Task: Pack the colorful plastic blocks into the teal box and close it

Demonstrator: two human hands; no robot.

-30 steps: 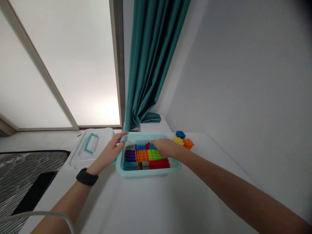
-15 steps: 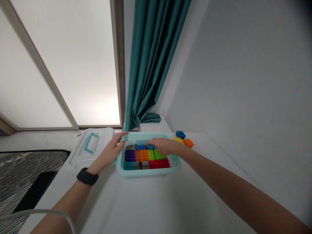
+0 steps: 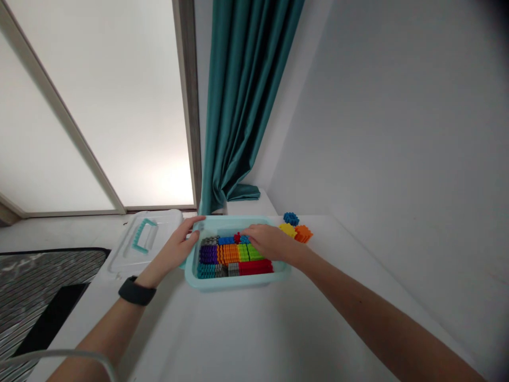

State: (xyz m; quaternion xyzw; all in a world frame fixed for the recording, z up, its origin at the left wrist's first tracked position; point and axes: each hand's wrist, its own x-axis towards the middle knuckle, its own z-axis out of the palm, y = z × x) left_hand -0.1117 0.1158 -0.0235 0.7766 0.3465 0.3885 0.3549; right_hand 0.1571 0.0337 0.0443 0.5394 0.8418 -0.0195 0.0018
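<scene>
A pale aqua plastic box (image 3: pixel 238 283) holds rows of gear-shaped toy blocks (image 3: pixel 228 254), sorted by colour. My left hand (image 3: pixel 183 244) grips the box's left end, thumb and fingers around the rim at the far left corner. Inside the far part of the box, my right hand (image 3: pixel 270 242) has its fingers bent and close together. Their tips meet a small red gear-shaped block (image 3: pixel 237 237), which stands between blue ones in the back row. The palm and the undersides of the fingers are hidden.
Loose blue (image 3: pixel 291 218), yellow (image 3: pixel 288 229) and orange (image 3: pixel 304 234) gear blocks lie right of the box on the white table (image 3: pixel 222 334). A clear lid (image 3: pixel 123 259) with an aqua handle lies left. A pale cable (image 3: pixel 59 353) crosses the lower left. A teal curtain (image 3: pixel 242 106) hangs behind.
My right fingertips have shifted slightly right over the back row, and the red block now shows beside them. My left hand stays on the rim. The whole view has shifted a little.
</scene>
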